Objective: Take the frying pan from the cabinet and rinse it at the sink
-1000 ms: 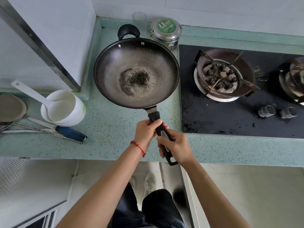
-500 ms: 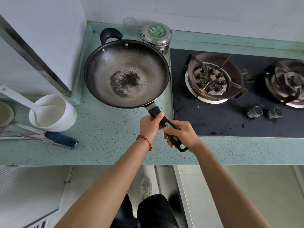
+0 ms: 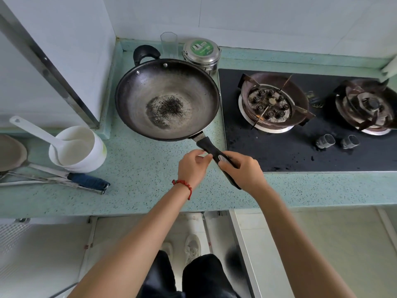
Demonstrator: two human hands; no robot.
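Pan (image 3: pixel 167 100) sits on the counter (image 3: pixel 139 168), handle angled toward the person's right. Right hand (image 3: pixel 245 171) grips the handle; left hand (image 3: pixel 193 166) hovers beside it, fingers loosely curled. Steel tin (image 3: pixel 202 54) stands just behind; stove (image 3: pixel 300 130) alongside.

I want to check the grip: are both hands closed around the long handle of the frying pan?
No: only the right hand grips the handle of the frying pan, while the left hand is beside it with loosely curled fingers.

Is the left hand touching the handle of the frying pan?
Cannot tell. In the head view the left hand sits right beside the handle, fingertips at its edge, showing neither clear contact nor gap.
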